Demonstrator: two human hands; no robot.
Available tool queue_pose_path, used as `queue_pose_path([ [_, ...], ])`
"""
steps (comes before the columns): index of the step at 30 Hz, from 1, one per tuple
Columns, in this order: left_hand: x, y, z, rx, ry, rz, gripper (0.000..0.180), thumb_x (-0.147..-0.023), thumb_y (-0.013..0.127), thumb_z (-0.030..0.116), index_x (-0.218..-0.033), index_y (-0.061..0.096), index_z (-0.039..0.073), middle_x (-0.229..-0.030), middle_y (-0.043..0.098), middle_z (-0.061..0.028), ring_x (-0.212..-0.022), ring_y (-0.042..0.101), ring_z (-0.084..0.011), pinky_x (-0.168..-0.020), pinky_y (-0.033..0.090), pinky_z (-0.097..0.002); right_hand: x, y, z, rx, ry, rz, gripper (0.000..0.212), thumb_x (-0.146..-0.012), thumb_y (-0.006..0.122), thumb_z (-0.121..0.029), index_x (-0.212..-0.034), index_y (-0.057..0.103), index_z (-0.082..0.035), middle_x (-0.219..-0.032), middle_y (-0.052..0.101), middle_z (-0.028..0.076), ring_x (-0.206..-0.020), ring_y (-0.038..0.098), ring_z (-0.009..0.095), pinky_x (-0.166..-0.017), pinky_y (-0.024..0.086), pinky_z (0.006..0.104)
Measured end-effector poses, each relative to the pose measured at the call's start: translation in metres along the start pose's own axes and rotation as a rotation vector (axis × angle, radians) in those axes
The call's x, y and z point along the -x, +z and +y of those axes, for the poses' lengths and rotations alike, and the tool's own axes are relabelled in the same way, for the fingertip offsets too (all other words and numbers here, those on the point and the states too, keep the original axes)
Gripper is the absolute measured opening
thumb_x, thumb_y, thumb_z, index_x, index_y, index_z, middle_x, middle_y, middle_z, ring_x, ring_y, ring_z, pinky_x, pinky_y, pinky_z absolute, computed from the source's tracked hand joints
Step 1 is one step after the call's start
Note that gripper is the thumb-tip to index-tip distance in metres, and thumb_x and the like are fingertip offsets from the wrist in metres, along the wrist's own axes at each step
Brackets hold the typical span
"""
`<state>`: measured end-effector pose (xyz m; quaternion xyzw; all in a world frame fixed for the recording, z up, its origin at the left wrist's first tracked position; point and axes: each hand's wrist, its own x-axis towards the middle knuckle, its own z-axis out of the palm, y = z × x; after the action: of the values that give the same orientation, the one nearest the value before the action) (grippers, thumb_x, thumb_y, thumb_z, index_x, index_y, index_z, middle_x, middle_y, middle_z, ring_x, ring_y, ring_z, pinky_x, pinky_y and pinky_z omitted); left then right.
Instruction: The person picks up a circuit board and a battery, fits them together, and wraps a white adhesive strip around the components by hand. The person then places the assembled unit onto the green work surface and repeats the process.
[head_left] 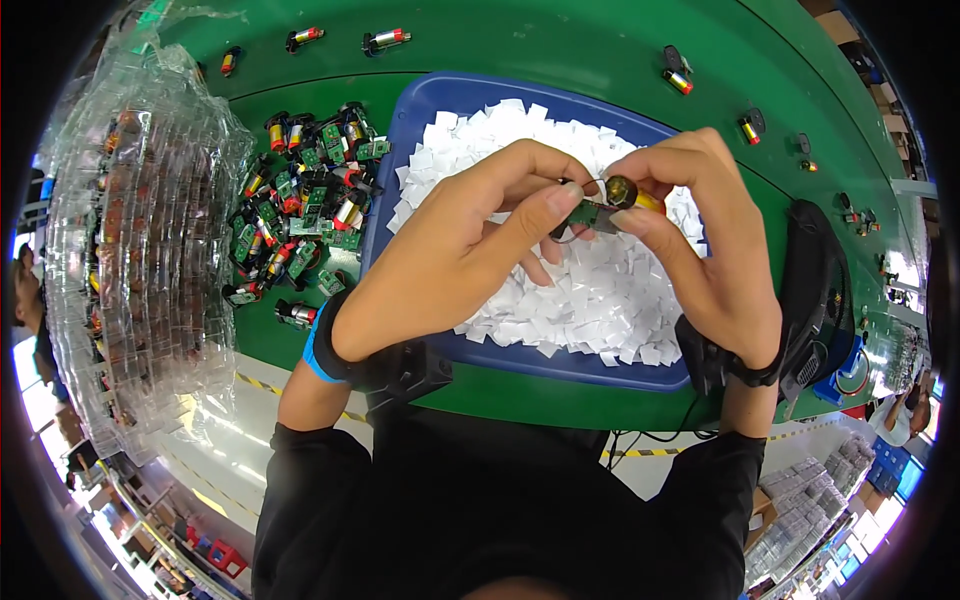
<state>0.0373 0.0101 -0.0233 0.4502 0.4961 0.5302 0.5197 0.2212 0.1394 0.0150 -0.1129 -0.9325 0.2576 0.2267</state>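
Over a blue tray filled with small white paper pieces, both of my hands are held close together. My left hand pinches a small green circuit board between thumb and fingers. Beside it, my right hand grips a small cylinder with a dark, shiny round end and a yellow side. A thin dark wire loops below the board. The board and the cylinder sit against each other; fingers hide how they are joined.
Left of the tray lies a pile of similar cylinder-and-board assemblies. Stacked clear plastic trays stand farther left. More assemblies are spread along the green table's far side. A black curved device stands at right.
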Motion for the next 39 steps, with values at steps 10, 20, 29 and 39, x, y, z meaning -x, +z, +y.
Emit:
queue_pose_path([
  [10,0.0,-0.006,0.005,-0.039,-0.019,-0.007,0.03,-0.107,0.047,0.022,-0.124,0.055,-0.001,-0.107,0.063,-0.0086,-0.079,0.06,-0.0112,-0.059,0.055,-0.0237,0.004,-0.002,-0.002,-0.301,0.119,-0.034,0.029,-0.079,0.078,0.002,-0.105,0.066,-0.001,-0.099,0.066,0.01,-0.095,0.061,0.021,-0.083,0.05,0.0316],
  [20,-0.004,-0.004,0.006,0.178,-0.039,0.056,0.025,-0.106,0.049,0.017,-0.123,0.056,0.001,-0.101,0.06,-0.0064,-0.078,0.059,-0.0108,-0.056,0.058,-0.0257,-0.002,0.015,-0.002,0.063,-0.204,0.116,0.026,-0.069,0.083,-0.003,-0.092,0.072,-0.001,-0.095,0.076,0.009,-0.101,0.066,0.029,-0.077,0.056,0.0365],
  [29,-0.005,-0.007,0.005,0.272,-0.075,0.073,0.028,-0.098,0.056,0.006,-0.125,0.055,-0.001,-0.106,0.06,-0.0093,-0.086,0.061,-0.0141,-0.058,0.06,-0.0287,0.0,0.021,0.0,0.35,-0.388,0.209,0.029,-0.058,0.074,-0.009,-0.086,0.074,-0.003,-0.087,0.074,0.004,-0.085,0.068,0.023,-0.067,0.053,0.0322],
  [39,0.001,0.003,0.005,0.093,-0.09,0.026,0.037,-0.093,0.056,-0.004,-0.13,0.053,-0.003,-0.114,0.06,-0.011,-0.09,0.059,-0.0141,-0.057,0.062,-0.0273,0.004,0.022,-0.008,0.298,-0.224,0.303,0.034,-0.062,0.084,0.008,-0.093,0.074,-0.003,-0.09,0.076,0.005,-0.074,0.06,0.019,-0.063,0.047,0.0277],
])
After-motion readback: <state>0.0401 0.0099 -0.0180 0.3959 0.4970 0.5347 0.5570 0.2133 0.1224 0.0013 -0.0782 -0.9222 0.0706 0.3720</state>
